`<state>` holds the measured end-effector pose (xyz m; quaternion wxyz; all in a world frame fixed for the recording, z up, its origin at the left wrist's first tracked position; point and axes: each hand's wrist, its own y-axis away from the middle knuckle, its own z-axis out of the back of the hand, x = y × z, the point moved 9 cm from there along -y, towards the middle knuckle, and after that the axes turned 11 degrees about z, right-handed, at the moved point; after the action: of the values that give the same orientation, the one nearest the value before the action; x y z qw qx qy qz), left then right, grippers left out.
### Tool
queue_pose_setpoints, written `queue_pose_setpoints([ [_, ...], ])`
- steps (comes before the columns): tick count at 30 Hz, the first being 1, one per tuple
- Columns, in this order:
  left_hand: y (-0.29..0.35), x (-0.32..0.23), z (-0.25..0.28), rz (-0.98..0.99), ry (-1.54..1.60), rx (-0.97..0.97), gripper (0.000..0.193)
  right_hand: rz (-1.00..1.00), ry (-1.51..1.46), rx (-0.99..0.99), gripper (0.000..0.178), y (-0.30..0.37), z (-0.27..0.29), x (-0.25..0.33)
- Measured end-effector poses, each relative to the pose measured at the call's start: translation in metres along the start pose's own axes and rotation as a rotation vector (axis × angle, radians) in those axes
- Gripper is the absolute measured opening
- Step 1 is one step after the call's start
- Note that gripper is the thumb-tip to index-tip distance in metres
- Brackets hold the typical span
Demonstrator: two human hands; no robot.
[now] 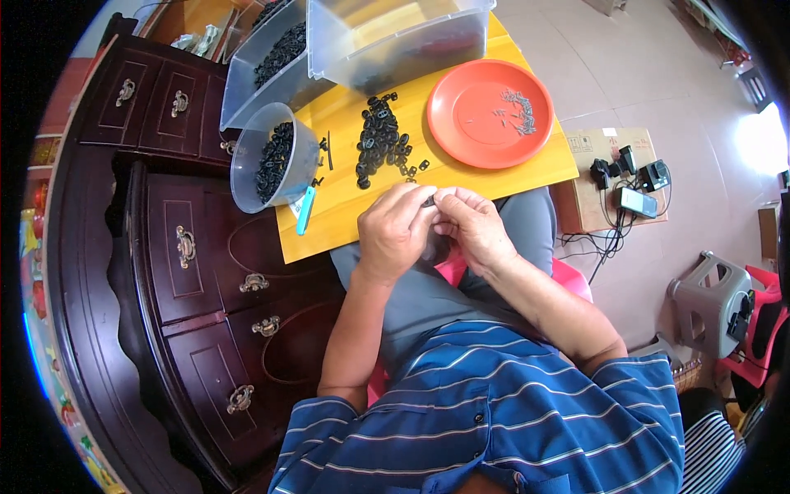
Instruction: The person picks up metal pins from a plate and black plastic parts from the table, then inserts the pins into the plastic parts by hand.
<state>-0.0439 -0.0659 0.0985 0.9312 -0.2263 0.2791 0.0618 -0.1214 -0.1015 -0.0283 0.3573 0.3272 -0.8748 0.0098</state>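
Observation:
My left hand (393,233) and my right hand (476,228) meet over my lap at the near edge of the yellow table. Between their closed fingertips is a small black part (428,201), mostly hidden, pinched from both sides. Just beyond lies a loose pile of small black oval parts with holes (380,140), a few of them strayed toward my hands. An orange-red plate (461,142) to the right carries many small grey metal pins (522,111). Left of the pile, a clear round tub (241,169) holds small black pieces.
A turquoise-handled tool (306,212) lies beside the tub. Two clear plastic bins (399,62) stand at the back, one filled with black parts. Dark wooden drawers (189,239) border the left. On the right, a cardboard box (576,198) bears black devices and cables; a grey stool (699,300) stands farther off.

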Motion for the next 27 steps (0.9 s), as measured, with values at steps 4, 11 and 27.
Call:
queue_pose_setpoints([
  [4,0.001,0.008,-0.005,0.099,0.043,0.043,0.027,0.037,0.024,-0.023,0.015,0.0,0.002,0.003],
  [11,0.0,0.01,-0.005,0.114,0.1,0.047,0.025,0.035,0.012,-0.007,0.014,0.001,0.001,0.003],
  [27,-0.004,0.014,-0.005,0.121,0.129,0.094,0.025,0.019,-0.043,-0.022,0.013,0.003,-0.002,0.003],
])
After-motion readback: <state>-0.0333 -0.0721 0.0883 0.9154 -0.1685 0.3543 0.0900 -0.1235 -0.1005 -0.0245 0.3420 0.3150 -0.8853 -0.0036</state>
